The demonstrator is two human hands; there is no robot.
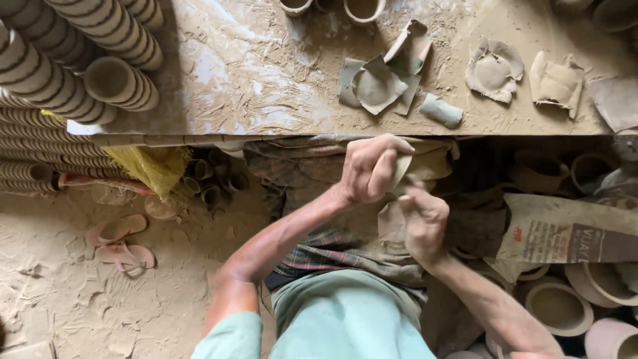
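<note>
My left hand [369, 166] grips the upper end of a thin, tan sheet of clay [399, 169], fingers closed around it just below the front edge of the clay-smeared workbench [252, 73]. My right hand [422, 223] is closed on the lower part of the same sheet, close under the left hand. Both hands are coated in clay and sit above my lap, which is covered by a checked cloth [319, 249].
Torn clay scraps [379, 86] and flattened pieces [493, 72] lie on the bench. Stacked clay cups [73, 60] fill the upper left. Loose clay pots [558, 306] and a paper sack [565, 236] crowd the right. Pink sandals [123, 242] rest on the sandy floor at left.
</note>
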